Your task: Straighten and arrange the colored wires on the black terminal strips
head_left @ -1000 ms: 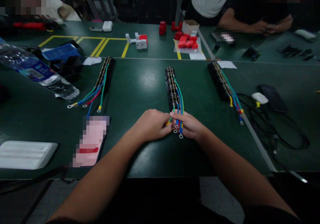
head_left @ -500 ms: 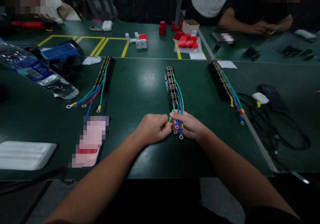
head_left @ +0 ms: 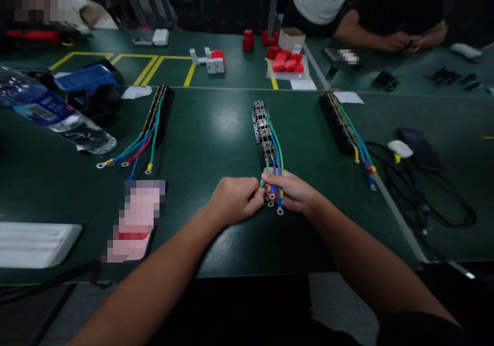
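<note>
A long black terminal block (head_left: 264, 133) lies on the green table in front of me, with green, blue and red wires running along it towards me. My left hand (head_left: 238, 196) is closed in a pinch on the end of a green wire (head_left: 262, 184); its fingers hide the tip. Beside it, my right hand (head_left: 296, 190) is closed round the near part of the wires, thumb over the green one. Several ring terminals (head_left: 280, 211) stick out below the right hand's fingers. The block's near end meets the right fingertips.
Similar wired blocks lie at left (head_left: 157, 110) and right (head_left: 339, 124). A phone (head_left: 139, 217), a white box (head_left: 38, 244) and a plastic bottle (head_left: 57, 111) are on the left. Black cables (head_left: 428, 207) coil at right. Red parts (head_left: 285, 62) lie farther back; a person's hands (head_left: 409, 41) rest across the table.
The view has shifted slightly, so the table things sit a little farther left. Both hands keep nearly the same place and the same hold on the wires.
</note>
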Demonstrator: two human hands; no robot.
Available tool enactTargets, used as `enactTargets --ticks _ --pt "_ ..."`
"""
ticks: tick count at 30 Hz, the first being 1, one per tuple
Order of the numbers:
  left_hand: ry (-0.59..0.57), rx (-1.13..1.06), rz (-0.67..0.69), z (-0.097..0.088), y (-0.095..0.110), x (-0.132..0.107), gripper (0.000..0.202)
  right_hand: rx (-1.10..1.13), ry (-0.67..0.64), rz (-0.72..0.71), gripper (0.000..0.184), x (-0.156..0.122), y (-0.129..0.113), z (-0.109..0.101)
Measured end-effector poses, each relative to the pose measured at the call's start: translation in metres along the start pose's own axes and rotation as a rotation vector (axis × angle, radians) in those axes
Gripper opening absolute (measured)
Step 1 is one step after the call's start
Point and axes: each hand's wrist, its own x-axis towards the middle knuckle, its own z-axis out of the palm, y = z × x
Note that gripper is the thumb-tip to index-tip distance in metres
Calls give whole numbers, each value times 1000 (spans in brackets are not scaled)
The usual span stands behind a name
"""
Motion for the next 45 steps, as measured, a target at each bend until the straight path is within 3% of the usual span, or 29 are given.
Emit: enactTargets --ticks 10,16,23,29,37,45 --pt "17 -27 -9 1 1 0 28 7 25 15 26 0 -1 2" --pt "-42 22 -21 -1 1 1 30 13 1 2 24 1 0 1" --pt "13 -36 -37 1 1 1 27 54 9 4 24 1 1 1" --pt "60 56 -179 0 -2 1 23 14 51 24 20 0 -1 2" --pt "28 74 -269 0 -2 4 12 69 89 -8 14 -2 -3 5" --pt "-69 55 -235 5 -2 5 14 -140 123 -131 21 -2 -1 3"
